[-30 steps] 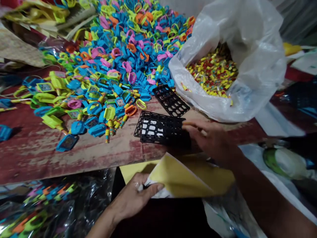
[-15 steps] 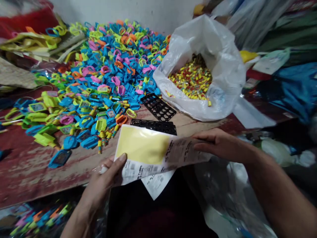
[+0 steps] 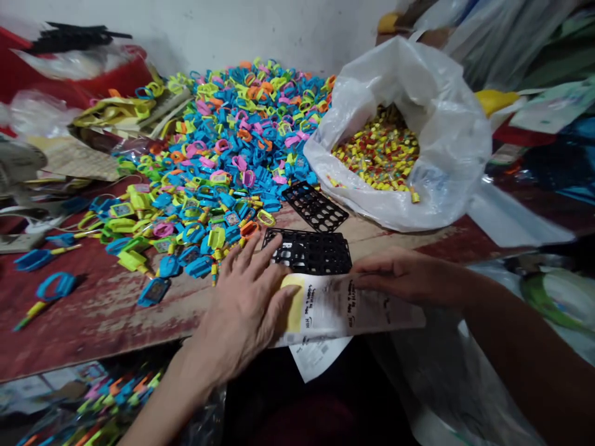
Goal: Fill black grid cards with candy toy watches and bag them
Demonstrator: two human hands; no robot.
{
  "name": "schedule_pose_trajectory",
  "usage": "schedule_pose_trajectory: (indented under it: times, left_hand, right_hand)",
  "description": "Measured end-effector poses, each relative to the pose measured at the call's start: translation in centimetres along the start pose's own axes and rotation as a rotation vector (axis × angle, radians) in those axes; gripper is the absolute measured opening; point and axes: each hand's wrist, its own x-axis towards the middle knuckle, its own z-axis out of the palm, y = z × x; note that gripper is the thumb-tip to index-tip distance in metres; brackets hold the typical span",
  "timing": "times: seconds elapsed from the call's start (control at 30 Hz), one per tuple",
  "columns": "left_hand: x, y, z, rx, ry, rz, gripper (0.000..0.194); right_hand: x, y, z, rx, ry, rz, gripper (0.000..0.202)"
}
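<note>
The left hand (image 3: 245, 301) lies, fingers released and spread, over the sheet (image 3: 332, 310); whether the right hand (image 3: 405, 276) grips it is unclear. Even pressure should prevent creases.

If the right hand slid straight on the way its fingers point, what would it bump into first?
Probably the nearer black slotted tray, just ahead of the right hand; whether they touch is unclear. Farther along is the left hand.
</note>
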Motion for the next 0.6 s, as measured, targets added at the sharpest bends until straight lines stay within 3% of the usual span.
schedule_pose_trajectory:
  times: [0.1, 0.23, 0.47, 0.6]
  left_hand:
    - [1.4, -0.9, 0.1, -0.285, -0.182, -0.108, 0.027]
    - [2.2, -1.6, 0.2, -0.566, -0.359, -0.258, 0.035]
    - [2.6, -3.3, 1.7, -0.976, -0.432, -0.396, 0.036]
    - [2.6, -4.1, 2.9, -1.088, -0.450, -0.502, 0.040]
  right_hand:
    - [0.0, -0.8, 0.2, -0.122, -0.010, 0.048, 0.037]
    - [0.5, -2.3, 1.2, -0.280, 0.150, 0.015, 0.025]
    - [3.2, -3.6, 3.1, -0.147, 0.255, -0.268, 0.035]
    - [3.5, -3.4, 3.1, -0.011, 0.281, -0.320, 0.031]
